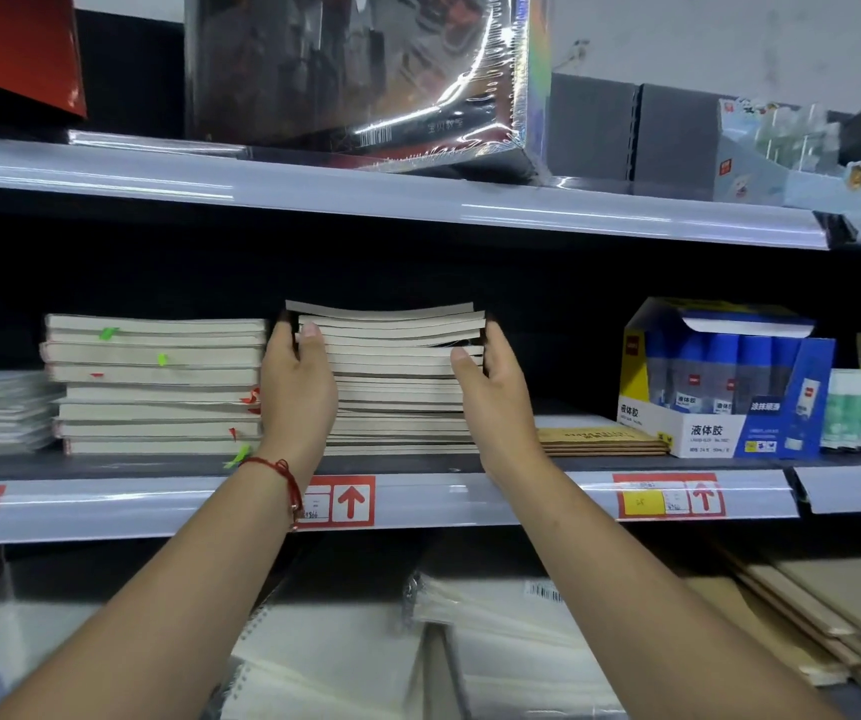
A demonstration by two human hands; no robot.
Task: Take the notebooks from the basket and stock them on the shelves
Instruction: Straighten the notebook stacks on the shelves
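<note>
On the middle shelf (418,467), a stack of notebooks (397,387) is flanked by both hands. The left hand (299,387) is set against the stack's left side, thumb laid across the front page edges and the fingers curled round behind the upper notebooks; the right hand (490,392) is placed likewise on the right side, thumb at the front, fingers wrapped round the end. The top few notebooks are seen bowed and slightly lifted — gripped between the two hands — while the lower ones lie flat on the shelf. A red string bracelet (282,480) is worn on the left wrist. Just beside the stack on the left, a second pile of books (158,384) with coloured tabs is stacked. To the right, flat brown pads (602,440) and a blue glue box (719,381) are kept. Red arrow price tags (340,501) are fixed to the shelf edge.
</note>
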